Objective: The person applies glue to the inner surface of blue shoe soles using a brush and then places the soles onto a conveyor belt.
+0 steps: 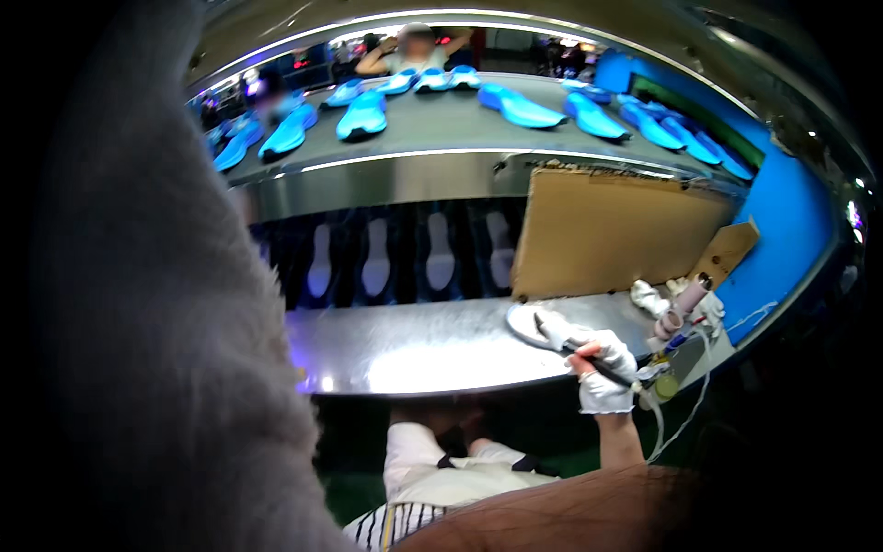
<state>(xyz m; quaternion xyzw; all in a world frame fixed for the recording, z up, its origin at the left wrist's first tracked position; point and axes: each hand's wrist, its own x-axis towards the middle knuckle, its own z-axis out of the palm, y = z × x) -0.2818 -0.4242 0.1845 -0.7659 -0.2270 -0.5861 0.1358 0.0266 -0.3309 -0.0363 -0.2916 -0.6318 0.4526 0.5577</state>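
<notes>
Hiding the left side, grey fabric (156, 304) blocks everything there.

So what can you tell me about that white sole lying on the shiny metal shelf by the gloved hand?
The white sole is a flat, elongated piece, pale with a dark rim, and looks like rubber or foam. It lies on the polished metal shelf, just in front of a brown cardboard sheet. The right hand, in a white glove, holds a thin dark tool whose tip rests on the sole. Finer detail is too blurred to tell.
</notes>
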